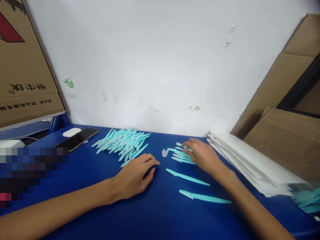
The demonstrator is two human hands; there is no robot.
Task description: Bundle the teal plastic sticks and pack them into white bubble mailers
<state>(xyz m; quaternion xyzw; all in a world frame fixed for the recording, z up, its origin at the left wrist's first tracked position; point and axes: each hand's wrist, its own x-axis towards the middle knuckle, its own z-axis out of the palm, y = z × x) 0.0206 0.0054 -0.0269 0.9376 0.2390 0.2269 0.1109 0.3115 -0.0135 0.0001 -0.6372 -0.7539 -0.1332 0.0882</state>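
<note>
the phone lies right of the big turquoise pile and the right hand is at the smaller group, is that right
Not quite: the head view shows the phone left of the big turquoise pile. The right hand is indeed at the smaller group.

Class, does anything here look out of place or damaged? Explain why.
The white wall looks marred: ragged patches, some green, interrupt its plain surface. On the blue table, two turquoise blade-shaped pieces lie apart from the close-set row at the right hand, perhaps strays.
</note>
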